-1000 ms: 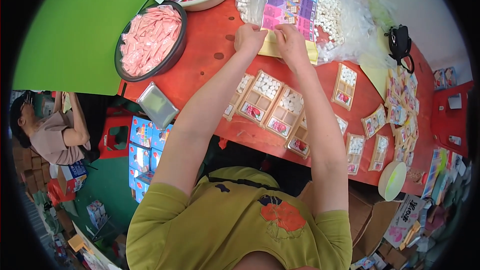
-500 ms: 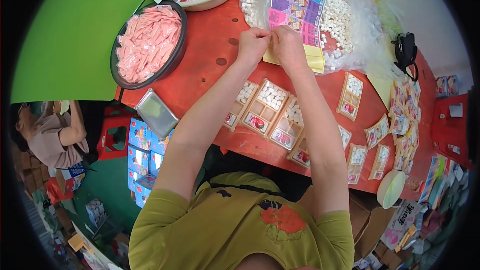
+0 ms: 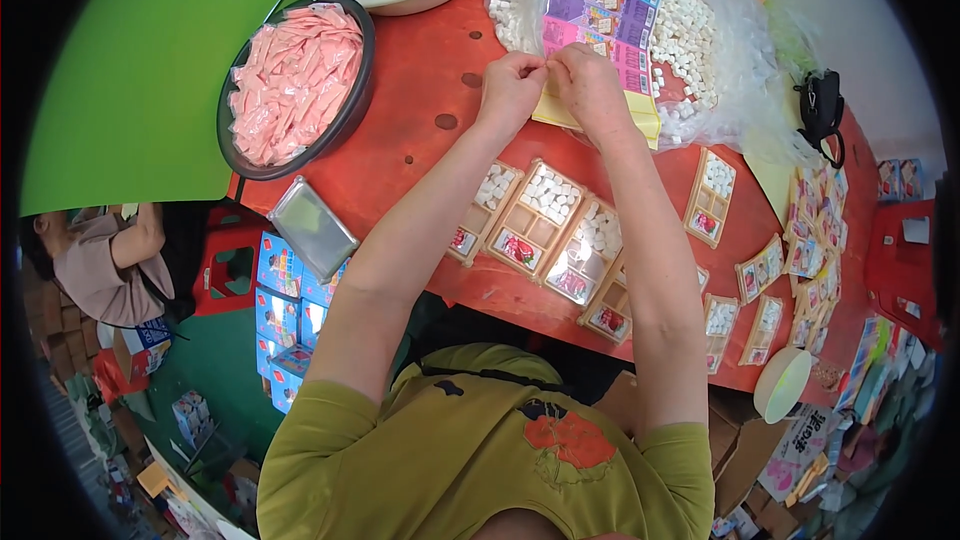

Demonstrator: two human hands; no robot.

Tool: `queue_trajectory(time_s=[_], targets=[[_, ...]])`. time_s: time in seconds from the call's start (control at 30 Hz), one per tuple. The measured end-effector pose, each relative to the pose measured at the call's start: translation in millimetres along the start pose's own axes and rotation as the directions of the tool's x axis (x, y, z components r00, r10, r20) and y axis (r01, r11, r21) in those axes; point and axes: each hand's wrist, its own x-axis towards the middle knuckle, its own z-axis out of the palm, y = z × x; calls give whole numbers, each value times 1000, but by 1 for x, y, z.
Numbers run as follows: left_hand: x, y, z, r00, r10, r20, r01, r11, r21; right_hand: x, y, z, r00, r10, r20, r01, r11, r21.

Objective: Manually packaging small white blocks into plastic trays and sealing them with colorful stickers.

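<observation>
My left hand and my right hand meet at the left edge of a colourful sticker sheet. Both hands are closed, thumbs and fingers pinched at that edge; the exact bit between the fingertips is too small to make out. Blue, purple and pink printed rows run down the sheet, with bare yellow backing at its near end. It lies over a clear plastic bag of small white marshmallow-like pieces. Nearer to me, below my forearms, sit compartment trays with white pieces and red-printed sachets.
A dark basin of pink packets and a cream basin of red-and-white sachets stand at left. A metal tin lies by the table edge. Filled packs, a pale bowl and a black bag are right. Another person sits left.
The view has shifted slightly, so the table's things sit a little further right. My fingertips have parted slightly at the sheet's edge, and the right hand has turned a little.
</observation>
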Motion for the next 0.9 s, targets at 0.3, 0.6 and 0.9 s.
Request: queue_trajectory(time_s=[0.3,0.6,0.9], targets=[[-1,-3,2,996,-94,-7,91,978,-187,-4,2,8,998,3,-64,0,999,38],[-1,4,0,989,-144,34,148,971,-186,-5,5,11,995,45,-90,-35,993,111],[0,-5,3,998,-59,-5,57,982,-179,-6,-1,21,986,51,-157,-47,998,32]])
